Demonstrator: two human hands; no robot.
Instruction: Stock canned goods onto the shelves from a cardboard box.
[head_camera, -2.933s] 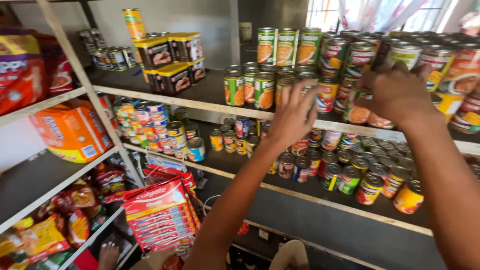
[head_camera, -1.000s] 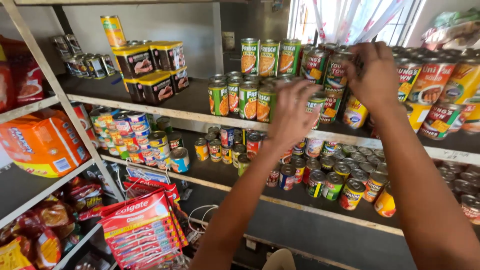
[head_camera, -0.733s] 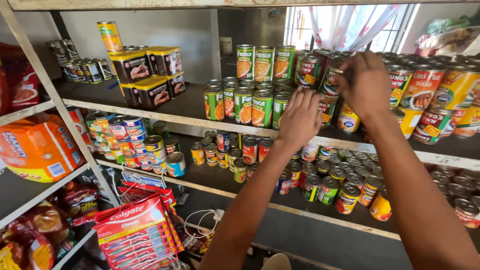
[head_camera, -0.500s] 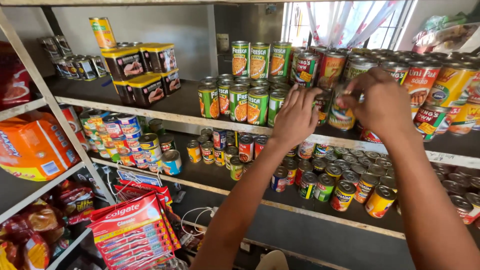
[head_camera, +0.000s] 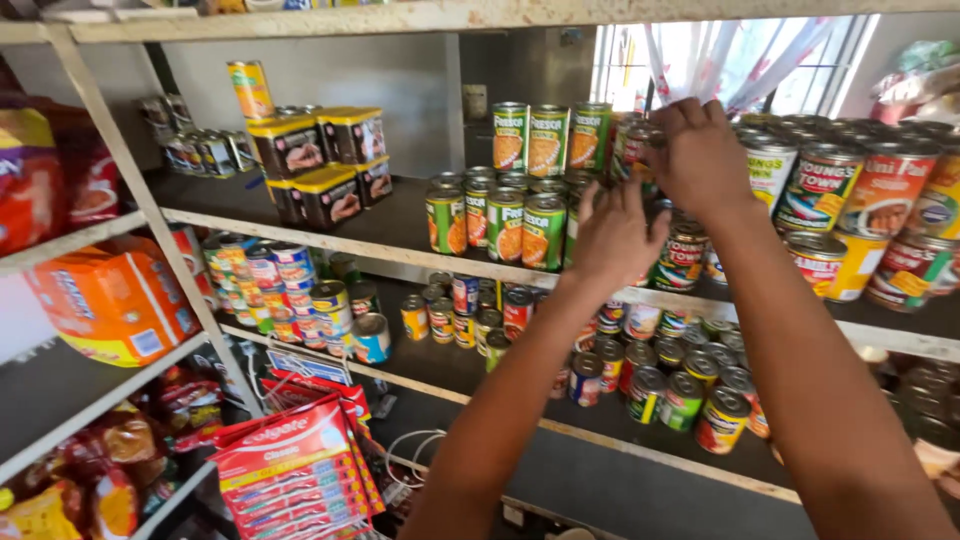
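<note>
My right hand (head_camera: 700, 155) is raised to the upper row of stacked cans, and its fingers curl around a can (head_camera: 634, 140) beside the green-labelled top cans (head_camera: 545, 140). Just below it, my left hand (head_camera: 615, 235) is spread flat with the fingers apart, against the cans at the front of the same shelf. It holds nothing. Green-and-orange cans (head_camera: 505, 225) stand immediately to its left. Both forearms reach up from the bottom right and hide the cans behind them.
Red-labelled cans (head_camera: 880, 190) fill the shelf (head_camera: 330, 245) on the right, and black tubs with yellow lids (head_camera: 320, 160) stand on its left. The lower shelf holds several small cans (head_camera: 680, 390). An orange package (head_camera: 110, 300) and red toothpaste boxes (head_camera: 300, 470) lie to the left.
My right hand dipped to the lower cans half a second ago and has risen again to the top row. My left hand has stayed at the shelf front, fingers spread.
</note>
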